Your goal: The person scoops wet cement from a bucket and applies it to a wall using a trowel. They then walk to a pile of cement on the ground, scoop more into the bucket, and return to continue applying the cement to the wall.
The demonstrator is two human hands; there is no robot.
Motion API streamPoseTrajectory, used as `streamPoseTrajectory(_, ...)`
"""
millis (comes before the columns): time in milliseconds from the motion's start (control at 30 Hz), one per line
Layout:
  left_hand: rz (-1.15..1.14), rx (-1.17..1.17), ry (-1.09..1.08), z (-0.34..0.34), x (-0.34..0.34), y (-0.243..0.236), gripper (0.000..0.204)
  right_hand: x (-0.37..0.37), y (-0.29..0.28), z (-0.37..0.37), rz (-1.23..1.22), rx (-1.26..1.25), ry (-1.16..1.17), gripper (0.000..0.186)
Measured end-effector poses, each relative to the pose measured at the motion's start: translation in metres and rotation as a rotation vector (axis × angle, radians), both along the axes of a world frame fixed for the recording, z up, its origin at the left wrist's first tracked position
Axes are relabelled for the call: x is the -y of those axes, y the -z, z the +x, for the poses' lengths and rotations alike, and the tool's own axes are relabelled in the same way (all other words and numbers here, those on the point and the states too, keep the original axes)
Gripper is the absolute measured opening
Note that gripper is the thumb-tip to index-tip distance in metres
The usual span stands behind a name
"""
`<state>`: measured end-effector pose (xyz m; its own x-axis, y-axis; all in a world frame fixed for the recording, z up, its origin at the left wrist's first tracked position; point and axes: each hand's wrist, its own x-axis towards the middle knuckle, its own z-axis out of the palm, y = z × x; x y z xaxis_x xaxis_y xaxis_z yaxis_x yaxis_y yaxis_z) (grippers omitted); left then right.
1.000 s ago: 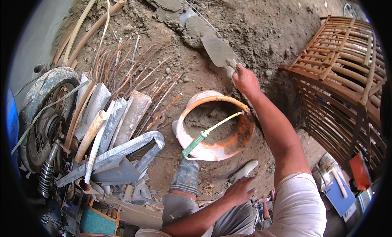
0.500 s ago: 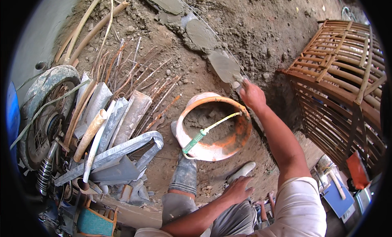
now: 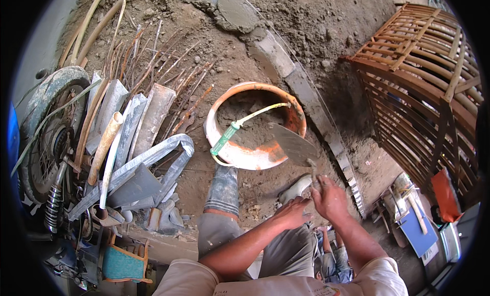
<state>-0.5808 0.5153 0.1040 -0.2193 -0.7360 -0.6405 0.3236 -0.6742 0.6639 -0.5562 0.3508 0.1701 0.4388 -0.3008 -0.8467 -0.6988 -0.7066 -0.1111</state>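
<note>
Toward the left edge of the ground [image 3: 332, 13], metal pieces [image 3: 155, 117] are heaped. Next, the orange-and-white bucket [image 3: 241, 156] is placed, with a grey mix [image 3: 258, 131] contained inside. On its near side the left hand [image 3: 292, 214] is held, grip apart. The trowel [image 3: 296, 147] is seen across the bucket's near right edge, its handle being clamped in the right hand's [image 3: 331, 199] grip. Farther right, a slatted frame [image 3: 408, 46] is placed.

The bucket [image 3: 250, 157] is white and orange; its handle grip [image 3: 225, 138] is green. The trowel [image 3: 295, 145] at its 4 o'clock is grey.
</note>
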Motion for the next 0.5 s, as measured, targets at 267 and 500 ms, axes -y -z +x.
streamPoseTrajectory(267, -0.018, -0.030, -0.003, -0.030, -0.003, 0.012, 0.054, -0.051, 0.108, 0.041, 0.116, -0.075, 0.306, 0.049)
streamPoseTrajectory(500, 0.032, -0.164, -0.090, -0.036, 0.003, 0.019, 0.038, -0.063, 0.160, 0.059, 0.166, 0.137, 0.511, 0.053)
